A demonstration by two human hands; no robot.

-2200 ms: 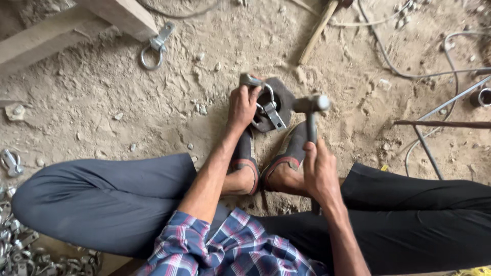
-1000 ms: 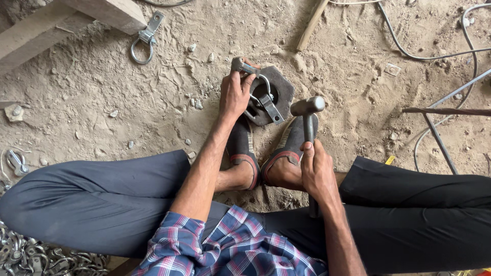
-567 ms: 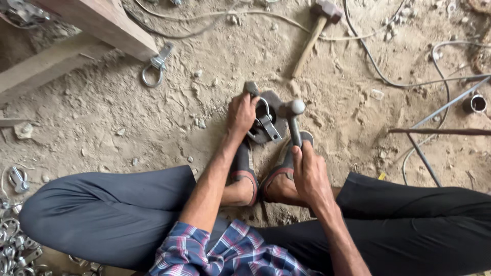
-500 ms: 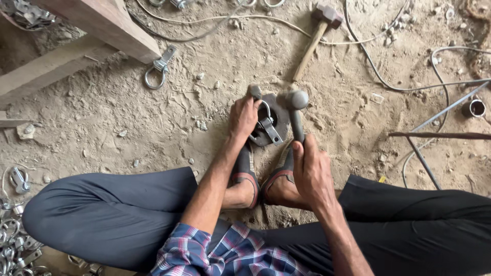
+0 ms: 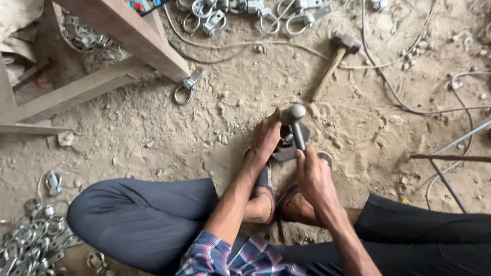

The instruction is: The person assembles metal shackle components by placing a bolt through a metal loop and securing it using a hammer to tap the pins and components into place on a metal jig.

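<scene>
I sit cross-legged on sandy ground. My left hand (image 5: 265,139) grips a metal ring clamp (image 5: 285,139) and holds it on a dark iron block (image 5: 306,137) just beyond my sandalled feet. My right hand (image 5: 314,180) is closed around the handle of a ball-headed hammer (image 5: 293,115), whose head stands raised right over the clamp. The hammer and my left hand hide most of the clamp.
A second wooden-handled hammer (image 5: 333,60) lies on the sand further out. One loose ring clamp (image 5: 186,88) rests by a wooden bench leg (image 5: 134,31). Several clamps lie at the top (image 5: 240,11) and in a pile at lower left (image 5: 28,237). Wires and rods cross the right side (image 5: 450,158).
The hammer head swung from the right of the block to directly above the clamp. The camera tilted up, so more of the ground further out shows. My left hand stayed on the clamp.
</scene>
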